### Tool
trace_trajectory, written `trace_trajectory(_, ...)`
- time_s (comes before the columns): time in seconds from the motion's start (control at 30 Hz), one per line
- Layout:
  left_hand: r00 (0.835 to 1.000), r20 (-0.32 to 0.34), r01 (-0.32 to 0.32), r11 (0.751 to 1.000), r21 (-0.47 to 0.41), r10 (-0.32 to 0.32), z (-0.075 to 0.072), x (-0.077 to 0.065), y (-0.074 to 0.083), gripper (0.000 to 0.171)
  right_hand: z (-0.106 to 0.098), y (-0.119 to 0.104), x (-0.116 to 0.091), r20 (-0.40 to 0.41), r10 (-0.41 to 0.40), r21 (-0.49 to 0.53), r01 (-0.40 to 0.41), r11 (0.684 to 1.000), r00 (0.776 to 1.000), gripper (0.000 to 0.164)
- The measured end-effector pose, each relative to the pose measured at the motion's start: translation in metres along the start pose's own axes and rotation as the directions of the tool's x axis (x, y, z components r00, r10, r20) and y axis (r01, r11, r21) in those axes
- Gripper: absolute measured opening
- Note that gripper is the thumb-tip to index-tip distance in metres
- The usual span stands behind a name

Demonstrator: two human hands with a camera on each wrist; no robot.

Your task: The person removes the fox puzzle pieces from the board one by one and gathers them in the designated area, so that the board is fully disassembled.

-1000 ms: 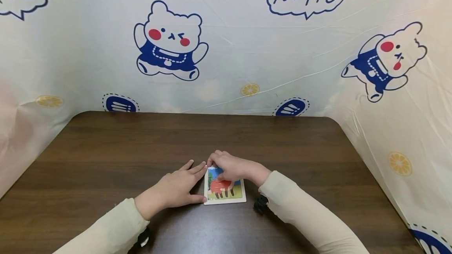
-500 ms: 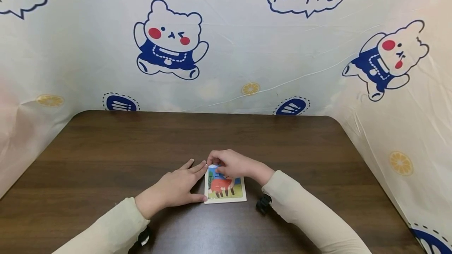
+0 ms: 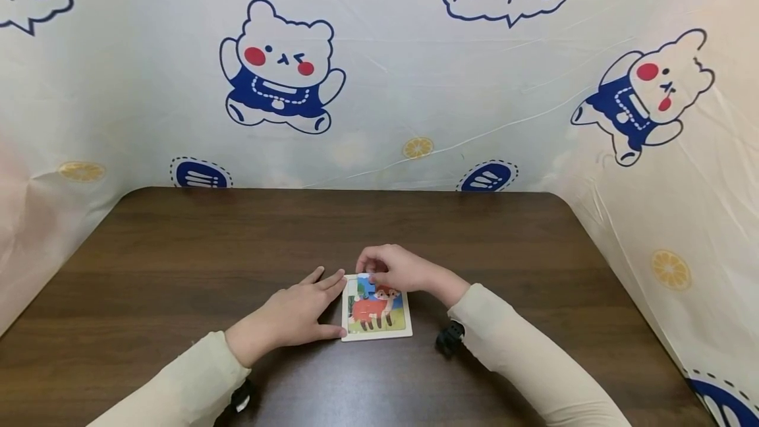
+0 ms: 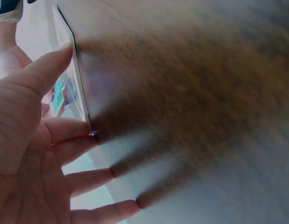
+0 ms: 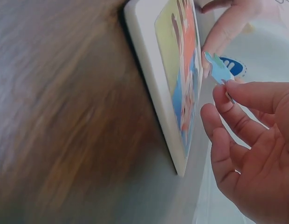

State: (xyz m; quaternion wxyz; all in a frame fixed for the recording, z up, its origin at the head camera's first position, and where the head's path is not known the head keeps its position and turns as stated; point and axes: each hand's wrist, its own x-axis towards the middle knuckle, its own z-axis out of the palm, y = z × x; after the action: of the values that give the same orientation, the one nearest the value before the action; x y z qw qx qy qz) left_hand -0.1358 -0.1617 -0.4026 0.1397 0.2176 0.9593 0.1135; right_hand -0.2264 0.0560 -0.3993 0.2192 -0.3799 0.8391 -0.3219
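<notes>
A square picture puzzle in a white frame (image 3: pixel 379 337) lies flat on the table, showing a red-orange fox on grass. My left hand (image 3: pixel 290 316) rests at its left side with fingers spread and straight. In the left wrist view, the thumb and index finger of the left hand (image 4: pixel 32 112) touch the frame's edge. Over the puzzle's top part, my right hand (image 3: pixel 403 270) pinches a blue-and-green puzzle piece (image 5: pixel 220 70) between thumb and index finger. The right wrist view shows that piece tilted and raised off the board. Part of the board's top edge is hidden behind the right hand.
The dark brown wooden table (image 3: pixel 237 236) surrounds the puzzle. A pale curtain (image 3: pixel 379 104) printed with cartoon bears stands along its back and sides. A black wrist strap device (image 3: pixel 449 339) hangs under the right sleeve.
My right hand has moved slightly right and away from the puzzle's top left corner, with the piece lifted in its fingers. The fox's head now shows. The left hand stays put.
</notes>
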Motion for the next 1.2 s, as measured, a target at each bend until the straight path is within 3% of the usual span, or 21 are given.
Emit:
trace_trajectory(0.67,1.000,0.014,0.014,1.000,0.001,-0.014,0.000,0.001,0.002,0.088,-0.018,0.026,-0.029,-0.064,0.003,-0.004,-0.003,1.000,0.998,0.012)
trace_trajectory(1.2,1.000,0.007,0.002,1.000,0.010,-0.002,0.001,0.000,0.001,0.087,-0.036,0.046,-0.051,-0.081,0.052,0.006,-0.052,0.999,0.995,0.013)
